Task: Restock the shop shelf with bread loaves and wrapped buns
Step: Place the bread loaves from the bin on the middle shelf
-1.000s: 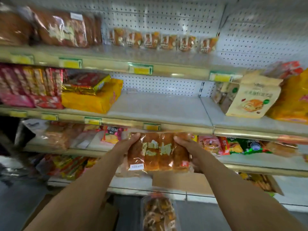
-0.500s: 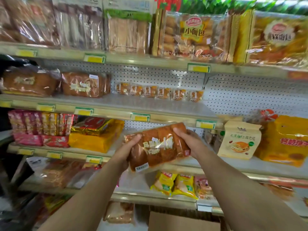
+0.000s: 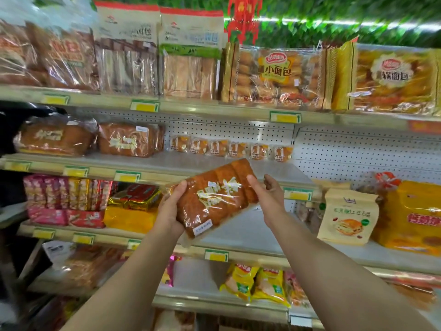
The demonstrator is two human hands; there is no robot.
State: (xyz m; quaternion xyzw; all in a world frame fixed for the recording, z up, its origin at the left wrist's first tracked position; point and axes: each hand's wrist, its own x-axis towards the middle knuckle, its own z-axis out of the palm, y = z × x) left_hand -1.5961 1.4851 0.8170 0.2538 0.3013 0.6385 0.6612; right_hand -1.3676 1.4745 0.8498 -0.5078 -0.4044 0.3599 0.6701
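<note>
I've got one wrapped loaf (image 3: pixel 216 199) up in both hands, tilted, its right end higher, held in the air in front of the second shelf (image 3: pixel 152 169) and not yet resting on it. Left hand (image 3: pixel 170 212) cups the lower-left end, thumb over the top of the wrapper. Right hand (image 3: pixel 268 195) grips the upper-right end w/ thumb on the front face; its other fingers are behind the pack, so I can't tell how they lie.

Progress, judged from the shelf: partly stocked. Two matching loaves (image 3: pixel 95 139) already sit at the left end of that second shelf, and a row of small wrapped buns (image 3: pixel 230 149) stands along its back — to the right of those loaves. The front of the shelf, right of the loaves, is bare, and that looks like the slot for this one.

Left to do: set this loaf down beside the two, then prob. more loaves and buns. The shelf below the second also shows a bare stretch — can't see remaining stock from here.
</note>
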